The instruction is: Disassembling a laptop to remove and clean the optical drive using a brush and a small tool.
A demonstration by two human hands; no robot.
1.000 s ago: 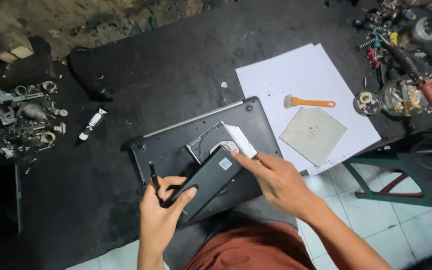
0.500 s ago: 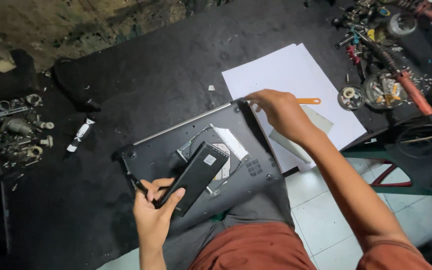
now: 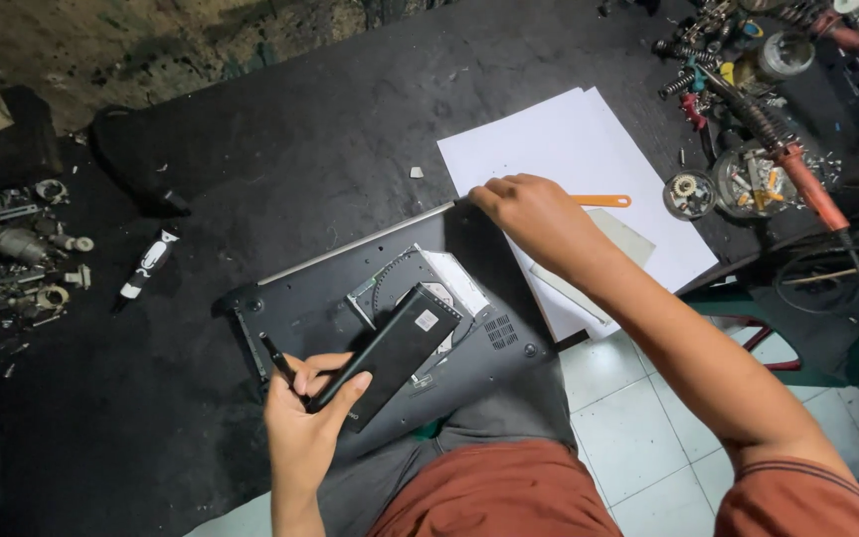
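Note:
My left hand grips a flat black battery pack together with a thin black screwdriver, holding them just above an upturned black laptop at the table's near edge. An open bay with a silver drive shows in the laptop's underside. My right hand reaches to the laptop's far right corner, fingers curled down on the edge beside white paper sheets. An orange-handled brush and a grey square pad lie on the paper, partly hidden by that hand.
Loose metal parts are heaped at the left. A small black and white tube lies near them. Tools, round tins and a red-handled soldering iron crowd the far right. The black table ends at a tiled floor.
My right hand let go of the battery pack and moved up to the laptop's far right corner. My left hand kept the pack and screwdriver.

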